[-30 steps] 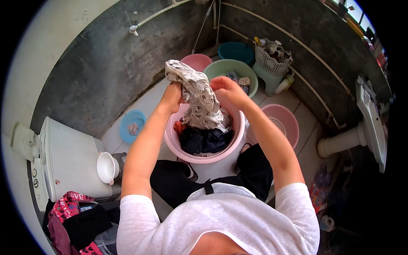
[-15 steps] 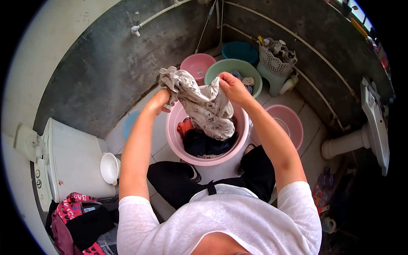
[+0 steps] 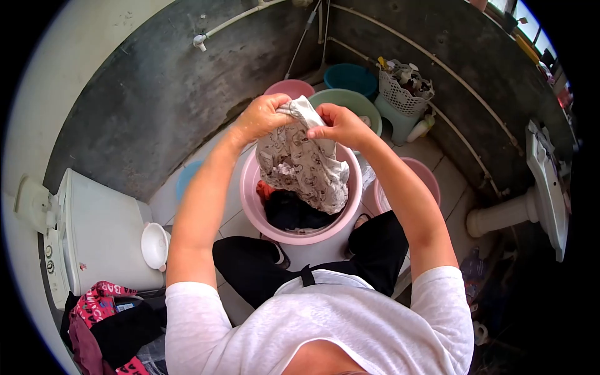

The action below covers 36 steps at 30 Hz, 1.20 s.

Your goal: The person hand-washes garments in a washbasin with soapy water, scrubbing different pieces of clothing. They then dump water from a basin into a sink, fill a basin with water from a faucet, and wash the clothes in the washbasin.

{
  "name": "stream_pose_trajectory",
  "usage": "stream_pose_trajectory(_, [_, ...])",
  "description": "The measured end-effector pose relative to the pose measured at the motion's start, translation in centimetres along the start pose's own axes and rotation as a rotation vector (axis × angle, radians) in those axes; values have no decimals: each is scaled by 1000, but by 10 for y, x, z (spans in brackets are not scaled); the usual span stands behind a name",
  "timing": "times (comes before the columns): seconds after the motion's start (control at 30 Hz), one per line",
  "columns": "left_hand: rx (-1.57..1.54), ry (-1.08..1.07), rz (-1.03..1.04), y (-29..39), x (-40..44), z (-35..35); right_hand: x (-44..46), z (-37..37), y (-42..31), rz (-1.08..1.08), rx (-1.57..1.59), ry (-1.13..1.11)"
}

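A light patterned cloth (image 3: 300, 159) hangs from both hands over a large pink basin (image 3: 247, 194), its lower part reaching inside. My left hand (image 3: 265, 117) pinches the upper left edge of the cloth. With bent fingers, my right hand (image 3: 337, 123) grips its upper right edge, close beside the left. Inside the basin lie dark clothing (image 3: 290, 211) and a bit of red-orange cloth (image 3: 264, 189), partly covered by the hanging fabric.
Behind stand a green basin (image 3: 350, 97), a teal basin (image 3: 351, 78) and a basket of bottles (image 3: 403, 94) on a stool. Another pink basin (image 3: 425, 178) is at right, a sink (image 3: 544, 187) beyond it. A white washing machine (image 3: 106, 234) and piled clothes (image 3: 119, 325) are at left.
My left hand has moved up and right, closer to my right hand. The bunched cloth now hangs more spread out, its edge held between both hands.
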<state>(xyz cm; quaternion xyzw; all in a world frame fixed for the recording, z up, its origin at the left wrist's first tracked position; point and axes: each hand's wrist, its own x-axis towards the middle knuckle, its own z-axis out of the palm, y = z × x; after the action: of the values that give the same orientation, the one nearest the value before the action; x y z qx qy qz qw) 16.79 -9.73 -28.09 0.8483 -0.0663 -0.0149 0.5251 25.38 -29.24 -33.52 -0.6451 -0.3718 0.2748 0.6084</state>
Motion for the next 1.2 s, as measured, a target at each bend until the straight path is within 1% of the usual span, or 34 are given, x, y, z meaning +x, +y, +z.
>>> stream_pose_trajectory(0.07, [-119, 25, 29, 17, -1, -9, -7, -6, 8, -23, -395, -43])
stream_pose_trajectory(0.13, [-217, 75, 53, 30, -4, -23, -12, -12, 22, -6, -429, -35])
stream_pose_trajectory(0.2, [-305, 100, 93, 35, -7, -40, -19, -17, 22, 55, -515, 49])
stream_pose_trajectory(0.23, [-303, 104, 96, 36, -11, -49, -20, -23, 26, 9, -539, 61])
stream_pose_trajectory(0.27, [-368, 182, 108, 38, -15, -57, -19, -30, 37, 5, -540, 59])
stream_pose_trajectory(0.3, [-431, 259, 122, 38, -19, -64, -14, -38, 51, 7, -380, 113])
stream_pose_trajectory(0.33, [-428, 260, 125, 37, -22, -71, -10, -41, 58, 7, -222, 166])
stream_pose_trajectory(0.37, [-483, 306, 112, 35, -24, -77, -10, -39, 34, 98, -276, 200])
stream_pose_trajectory(0.4, [-541, 354, 97, 33, -26, -82, -6, -37, 22, 197, -82, 223])
stream_pose_trajectory(0.47, [-553, 342, 86, 32, -31, -88, 5, -31, -6, 27, -6, 228])
stream_pose_trajectory(0.53, [-473, 364, 55, 27, -32, -96, 20, -28, -36, -82, 14, 249])
stream_pose_trajectory(0.57, [-473, 368, 57, 29, -32, -100, 28, -33, -50, -140, 86, 193])
stream_pose_trajectory(0.6, [-555, 427, 97, 32, -33, -104, 34, -32, -64, -187, 168, 239])
stream_pose_trajectory(0.63, [-638, 486, 137, 33, -34, -109, 39, -31, -77, -240, 233, 238])
stream_pose_trajectory(0.67, [-642, 488, 139, 31, -34, -116, 45, -32, -87, -291, 298, 238])
stream_pose_trajectory(0.73, [-789, 469, 184, 30, -34, -128, 54, -38, -99, -305, 348, 229])
stream_pose_trajectory(0.8, [-802, 479, 208, 28, -34, -131, 59, -36, -106, -333, 360, 218])
stream_pose_trajectory(0.9, [-940, 460, 222, 20, -27, -139, 55, -33, -126, -379, 470, 144])
stream_pose_trajectory(1.0, [-1032, 405, 226, 38, -31, -121, 59, -36, -127, -386, 543, 140])
stream_pose_trajectory(1.07, [-1015, 390, 244, 30, -21, -126, 68, -32, -127, -355, 528, 105])
stream_pose_trajectory(1.13, [-861, 466, 335, 26, -12, -129, 72, -24, -131, -323, 516, 69])
stream_pose_trajectory(1.17, [-940, 421, 329, 34, -12, -130, 69, -17, -145, -370, 554, 95])
stream_pose_trajectory(1.2, [-947, 423, 320, 34, -11, -136, 67, -14, -152, -415, 593, 124])
